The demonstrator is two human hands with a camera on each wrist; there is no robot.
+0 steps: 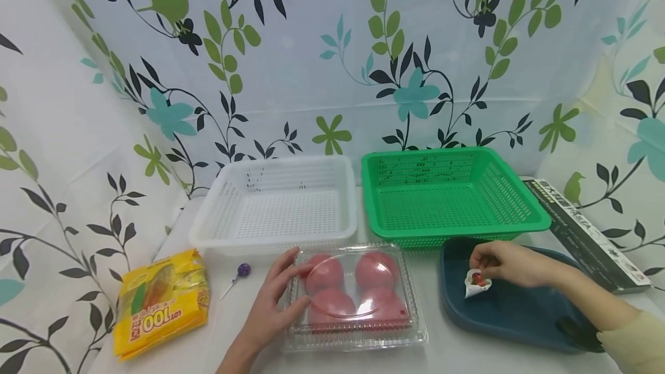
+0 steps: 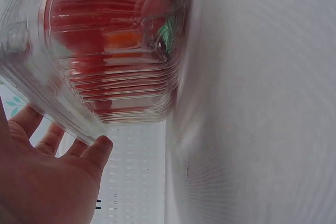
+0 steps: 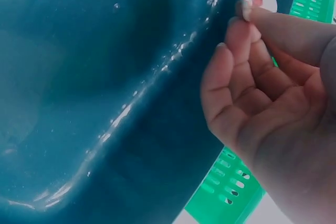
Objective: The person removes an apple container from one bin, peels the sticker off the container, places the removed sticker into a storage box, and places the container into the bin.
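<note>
- My right hand [image 1: 501,264] pinches a small white cone [image 1: 474,286], red at its wide end, between thumb and fingertips. It is right of the clear box [image 1: 358,339], over the blue tray [image 1: 519,316]; I cannot tell whether it touches the tray's floor.
- My left hand [image 1: 277,296] is spread wide, its fingertips touching the box's left edge without wrapping around it.
- Too loose a pinch could let the cone drop or roll; too tight a one might crush its thin-looking tip.
- If my left hand pushes sideways, the light-looking box could slide toward the tray.
- The lidded clear box holds four round red fruits [image 1: 376,273].
- Behind the box, to its left, is a white basket [image 1: 291,212]; behind it, to its right, a green basket [image 1: 431,209]. Both show slotted floors.
- Left of the box lie a purple lollipop [image 1: 243,270] and, farther out, a yellow packet [image 1: 161,305], its contents hidden.
</note>
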